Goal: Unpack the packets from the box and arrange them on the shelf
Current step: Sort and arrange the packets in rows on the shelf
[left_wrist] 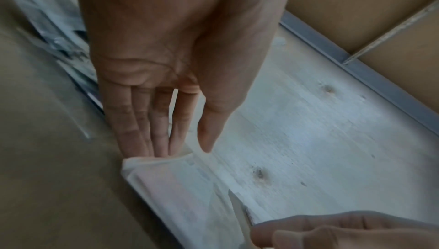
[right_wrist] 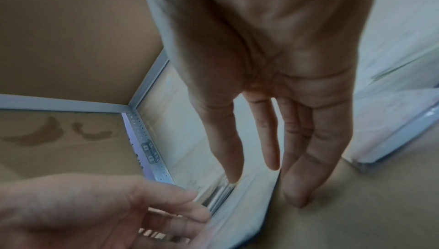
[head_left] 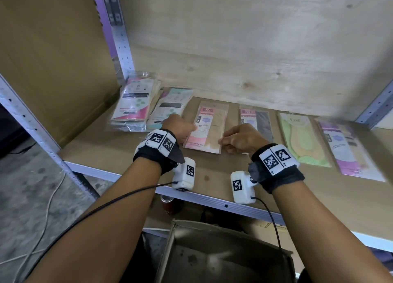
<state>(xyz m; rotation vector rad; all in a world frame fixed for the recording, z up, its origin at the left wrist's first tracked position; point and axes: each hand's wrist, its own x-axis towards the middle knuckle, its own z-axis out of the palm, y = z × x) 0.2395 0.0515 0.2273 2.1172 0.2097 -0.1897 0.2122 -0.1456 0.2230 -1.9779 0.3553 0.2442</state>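
box [head_left: 225, 255] cut off below; rightmost packet [head_left: 348, 148] blurred

Shelf [head_left: 223, 176] brown; pink-beige packet [head_left: 205, 129]; green-yellow packet [head_left: 303, 138]; purple-white packet [head_left: 348, 146]; wrist markers [head_left: 158, 140] black-white checkered.

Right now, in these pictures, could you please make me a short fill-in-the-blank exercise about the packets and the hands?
1. Between the left hand and the right hand lies a pink ____.
2. The green packet lies to its ____.
3. The fingers of the left hand are ____, not curled.
4. The cardboard box stands ____ the shelf.
Missing words: packet; right; straight; below.
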